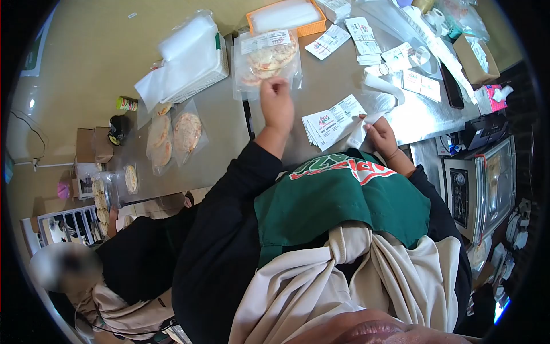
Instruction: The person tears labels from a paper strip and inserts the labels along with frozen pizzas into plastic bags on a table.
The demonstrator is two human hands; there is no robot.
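Observation:
My left hand (pixel 277 102) is closed, with fingers curled, at the near edge of a clear bag of pizzas (pixel 269 54) bearing a white label (pixel 265 42). What those fingers hold, if anything, is hidden. On the right, my right hand (pixel 381 137) pinches a white paper strip (pixel 359 133) close to my green apron (pixel 344 192). Just left of that hand lies a fanned stack of printed cards (pixel 332 122). A curled white band (pixel 382 89) rests on the metal table above it.
Bagged pizzas (pixel 187 133) lie at the left, below a white basket (pixel 197 80) of plastic sheets. An orange basket (pixel 312 27) stands at the back. Card stacks (pixel 363 37), a phone (pixel 452 87) and a cardboard box (pixel 476 57) are rightward. Another person (pixel 143 255) is at the lower left.

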